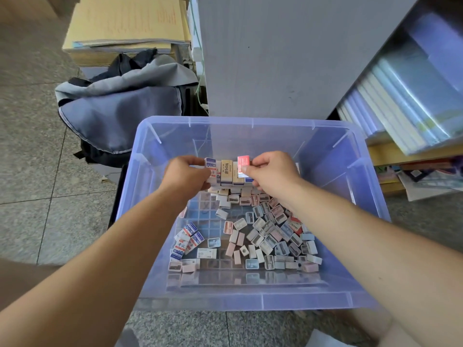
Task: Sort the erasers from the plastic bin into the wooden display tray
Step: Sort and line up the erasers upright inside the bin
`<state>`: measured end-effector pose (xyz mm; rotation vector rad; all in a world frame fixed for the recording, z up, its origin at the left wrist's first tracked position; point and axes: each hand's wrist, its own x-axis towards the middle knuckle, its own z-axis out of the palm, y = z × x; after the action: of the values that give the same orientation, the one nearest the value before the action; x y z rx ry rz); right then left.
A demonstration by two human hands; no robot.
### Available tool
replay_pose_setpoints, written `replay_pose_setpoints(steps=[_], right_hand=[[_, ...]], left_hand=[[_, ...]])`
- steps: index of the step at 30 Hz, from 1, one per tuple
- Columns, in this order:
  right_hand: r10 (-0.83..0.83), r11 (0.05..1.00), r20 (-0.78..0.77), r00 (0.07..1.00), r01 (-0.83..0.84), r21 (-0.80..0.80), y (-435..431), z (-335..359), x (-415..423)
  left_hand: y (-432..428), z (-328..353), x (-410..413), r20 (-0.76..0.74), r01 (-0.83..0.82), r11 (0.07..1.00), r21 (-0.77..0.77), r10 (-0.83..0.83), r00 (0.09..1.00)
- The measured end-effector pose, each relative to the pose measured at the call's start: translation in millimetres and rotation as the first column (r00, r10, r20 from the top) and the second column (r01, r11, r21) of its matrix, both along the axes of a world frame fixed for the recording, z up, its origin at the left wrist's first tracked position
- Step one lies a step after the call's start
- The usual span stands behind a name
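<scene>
A translucent blue plastic bin (370,196) sits on the floor, its bottom strewn with several small boxed erasers (265,236) in white, pink, grey and blue. Above the far part of the bin, both hands hold a row of upright erasers (229,172) pressed together between them. My left hand (186,175) grips the row's left end, at a blue-and-white eraser. My right hand (271,171) pinches the red eraser (243,161) at the right end. No wooden display tray is in view.
A grey backpack (120,106) lies on the tiled floor left of the bin, with stacked cardboard boxes (125,23) behind it. A grey cabinet side (283,53) stands behind the bin. Shelves with stacked notebooks (406,103) are at the right.
</scene>
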<state>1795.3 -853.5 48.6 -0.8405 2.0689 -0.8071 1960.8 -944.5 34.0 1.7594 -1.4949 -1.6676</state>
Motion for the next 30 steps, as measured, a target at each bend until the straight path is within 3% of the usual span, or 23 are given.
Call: replay_pose_setpoints(steps=[4, 8, 24, 27, 30], right_hand=[[0.044, 0.997, -0.133, 0.990, -0.036, 0.069, -16.2, -1.8, 12.9], [0.051, 0.993, -0.168, 0.985, -0.031, 0.117, -22.5, -3.0, 16.1], [0.165, 0.986, -0.358, 0.919, -0.165, 0.030, -16.9, -12.0, 19.5], [0.254, 0.966, -0.297, 0.921, -0.258, 0.023, -8.2, 1.6, 24.2], [0.521, 0.851, -0.115, 0.846, -0.504, 0.146, -2.2, 17.0, 41.1]], left_hand=[[-2.1, -6.6, -5.0, 0.039, -0.040, 0.998, -0.043, 0.042, 0.998], [-1.4, -12.6, -5.3, 0.082, -0.044, 0.995, -0.086, 0.051, 0.995], [3.3, 2.9, -0.5, 0.181, 0.070, 0.988, -0.139, -0.044, 0.983], [4.0, 27.2, 3.7, 0.152, 0.142, 0.969, -0.204, -0.112, 0.982], [4.5, 63.6, 17.1, 0.069, 0.221, 0.897, -0.383, -0.211, 0.975]])
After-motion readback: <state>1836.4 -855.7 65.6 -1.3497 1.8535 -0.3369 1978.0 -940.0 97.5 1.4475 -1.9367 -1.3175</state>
